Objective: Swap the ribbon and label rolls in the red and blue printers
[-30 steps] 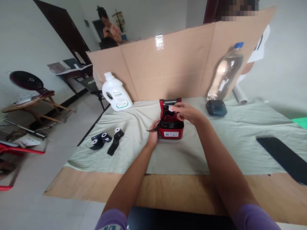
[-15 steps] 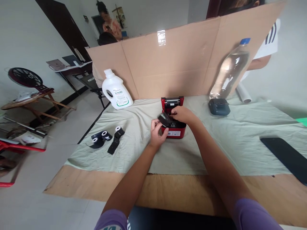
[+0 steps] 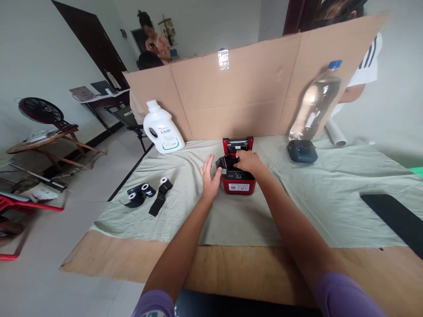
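Head view: one red label printer [image 3: 238, 185] stands on the pale green cloth [image 3: 231, 218] near the middle of the counter [image 3: 231, 264], toward its far edge, with its lid [image 3: 238, 142] tipped up; the right hand [image 3: 248, 161] lies over the open bay, fingers [image 3: 238, 163] bent down onto one black roll [image 3: 223, 164] at the bay's left side; whether they pinch it I cannot tell; the left hand [image 3: 209, 175] is just beside the printer's left wall, fingers [image 3: 207, 162] spread wide and holding nothing. Three more black rolls with white cores [image 3: 145, 190] lie together near the counter's left edge; one white detergent jug [image 3: 163, 132] stands at the far left corner; one clear bottle with a blue cap [image 3: 315, 103] leans on the cardboard screen [image 3: 251, 83] at the far right, one small dark printer [image 3: 302, 151] just before it; one flat black slab [image 3: 396, 218] lies at the right edge.
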Motion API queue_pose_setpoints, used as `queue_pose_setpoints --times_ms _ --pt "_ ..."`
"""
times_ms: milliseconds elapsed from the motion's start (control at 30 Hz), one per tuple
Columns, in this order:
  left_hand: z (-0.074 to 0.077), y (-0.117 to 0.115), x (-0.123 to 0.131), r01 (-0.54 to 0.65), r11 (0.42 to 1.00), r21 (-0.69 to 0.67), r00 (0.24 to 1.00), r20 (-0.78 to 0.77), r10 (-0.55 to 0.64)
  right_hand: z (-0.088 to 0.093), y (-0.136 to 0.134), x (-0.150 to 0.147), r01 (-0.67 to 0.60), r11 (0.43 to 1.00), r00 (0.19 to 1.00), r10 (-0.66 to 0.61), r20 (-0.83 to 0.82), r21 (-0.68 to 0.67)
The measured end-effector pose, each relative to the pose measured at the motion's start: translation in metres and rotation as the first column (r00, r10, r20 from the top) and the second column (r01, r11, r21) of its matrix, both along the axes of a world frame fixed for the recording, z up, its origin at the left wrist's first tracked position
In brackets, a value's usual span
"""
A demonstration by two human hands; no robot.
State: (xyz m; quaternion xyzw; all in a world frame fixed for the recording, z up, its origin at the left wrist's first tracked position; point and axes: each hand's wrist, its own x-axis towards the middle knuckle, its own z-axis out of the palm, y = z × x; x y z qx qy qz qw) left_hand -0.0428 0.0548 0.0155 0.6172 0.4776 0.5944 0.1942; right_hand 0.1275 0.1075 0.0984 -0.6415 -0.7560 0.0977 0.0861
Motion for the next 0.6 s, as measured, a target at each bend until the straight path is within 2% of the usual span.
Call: queue_pose_setpoints --times_ms 100,167,267,367,467,600 --pt "-0.003 0.019 -0.010 0.088 0.982 -0.168 0.994 0.086 -0.074 0.000 0.003 -0.008 0.066 0.998 0.998 -0.066 0.008 -0.019" --pt "-0.005 0.027 -0.012 0.073 0.980 -0.186 0.993 0.106 -0.054 -0.001 0.004 -0.011 0.102 0.994 0.995 -0.102 -0.014 -0.032" --pt "-0.004 0.028 -0.012 -0.014 0.992 -0.129 0.996 0.091 0.026 -0.002 0.007 -0.011 0.126 0.991 0.988 -0.129 -0.086 -0.031" --pt "0.003 0.023 -0.011 -0.062 0.997 -0.050 0.991 0.114 0.068 -0.002 0.008 -0.007 0.108 0.993 0.978 -0.116 -0.174 -0.055" --pt "0.015 0.016 -0.012 -0.066 0.998 0.001 0.986 0.152 0.065 0.003 0.007 -0.002 0.069 0.993 0.958 -0.092 -0.273 -0.093" --pt "0.035 0.007 -0.013 -0.077 0.996 0.046 0.988 0.137 0.070 0.016 0.000 0.005 -0.055 0.989 0.935 0.003 -0.353 -0.136"
